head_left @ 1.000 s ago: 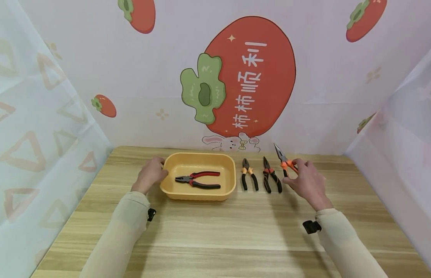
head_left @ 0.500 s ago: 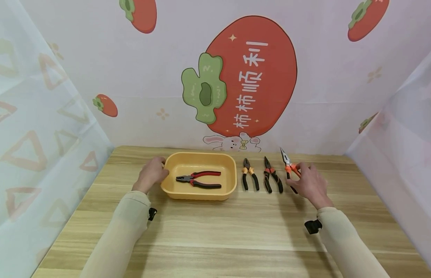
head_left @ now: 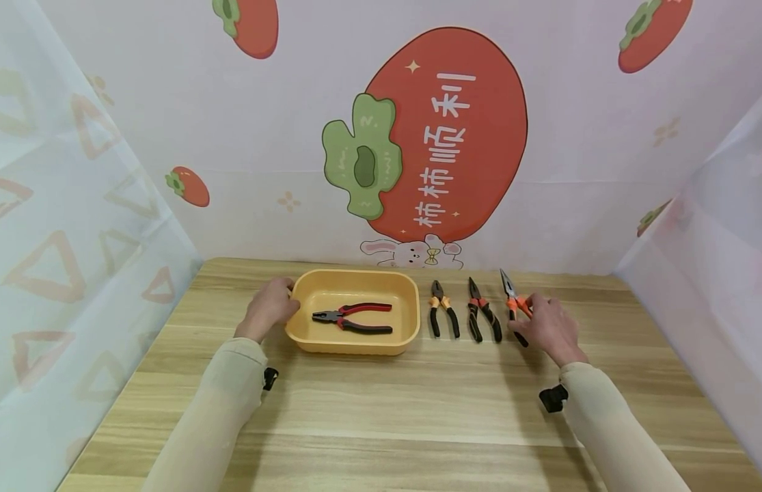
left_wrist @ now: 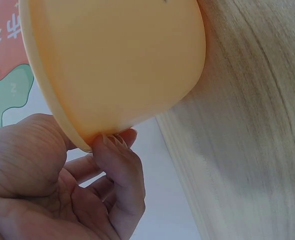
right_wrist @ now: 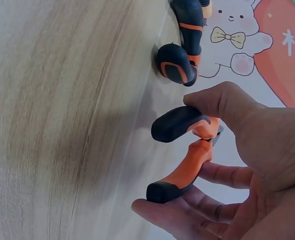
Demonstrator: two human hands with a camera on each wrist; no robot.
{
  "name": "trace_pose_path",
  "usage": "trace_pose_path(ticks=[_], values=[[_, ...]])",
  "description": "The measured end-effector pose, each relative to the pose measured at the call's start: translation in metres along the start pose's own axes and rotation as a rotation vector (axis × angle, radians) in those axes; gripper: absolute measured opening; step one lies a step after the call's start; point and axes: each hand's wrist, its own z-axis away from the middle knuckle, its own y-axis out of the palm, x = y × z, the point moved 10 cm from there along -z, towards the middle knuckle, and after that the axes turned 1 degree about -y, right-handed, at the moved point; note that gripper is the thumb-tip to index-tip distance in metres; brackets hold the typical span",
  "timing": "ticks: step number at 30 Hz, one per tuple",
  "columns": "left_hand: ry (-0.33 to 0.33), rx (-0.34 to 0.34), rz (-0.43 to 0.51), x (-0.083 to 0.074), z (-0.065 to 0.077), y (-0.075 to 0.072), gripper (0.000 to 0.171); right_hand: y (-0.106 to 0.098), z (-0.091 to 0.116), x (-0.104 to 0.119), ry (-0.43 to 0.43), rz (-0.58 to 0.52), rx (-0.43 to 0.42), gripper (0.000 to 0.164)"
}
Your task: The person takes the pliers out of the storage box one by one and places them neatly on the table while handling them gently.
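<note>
My left hand (head_left: pixel 266 311) grips the left end of a yellow plastic tray (head_left: pixel 352 347); in the left wrist view the thumb and fingers pinch its rim. Inside the tray lie red-and-black combination pliers (head_left: pixel 338 317), jaws to the left. At the right of the row, my right hand (head_left: pixel 553 331) holds long-nose pliers (head_left: pixel 508 285) with orange-and-black handles, their tips pointing toward the back wall. The right wrist view shows the thumb on one handle (right_wrist: pixel 177 124) and fingers along the other, with the handles spread. Part of the handles is hidden by the hand in the head view.
Between the tray and my right hand lie yellow-and-black pliers (head_left: pixel 438 301) and red-and-black striped long-nose pliers (head_left: pixel 475 301), side by side. The wooden table (head_left: pixel 381 410) meets a printed back wall (head_left: pixel 251 225), with white sheets on both sides.
My right hand has moved slightly right and lowered the long-nose pliers toward the table, to the right of the other pliers. The left hand keeps its grip on the tray.
</note>
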Motion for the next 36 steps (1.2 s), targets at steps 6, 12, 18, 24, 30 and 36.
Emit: trace_pose_path(ticks=[6, 12, 18, 24, 30, 36], values=[[0.004, 0.002, -0.003, 0.0, 0.0, 0.0, 0.041, 0.006, -0.003, -0.005, 0.03, 0.019, 0.035, 0.05], [0.006, -0.003, -0.011, 0.0, -0.001, 0.0, 0.042, 0.01, -0.006, -0.008, 0.048, 0.033, 0.063, 0.05], [-0.005, 0.002, -0.002, 0.0, 0.0, 0.0, 0.042, 0.015, -0.009, -0.012, 0.054, 0.04, 0.097, 0.05], [-0.004, 0.009, -0.003, 0.0, 0.0, 0.001, 0.043, 0.017, -0.011, -0.013, 0.053, 0.043, 0.124, 0.045], [-0.005, 0.009, 0.001, 0.0, -0.001, 0.001, 0.043, 0.018, -0.014, -0.014, 0.061, 0.043, 0.141, 0.043], [-0.015, 0.013, 0.008, 0.001, 0.0, 0.002, 0.043, 0.019, -0.017, -0.014, 0.068, 0.047, 0.151, 0.04]])
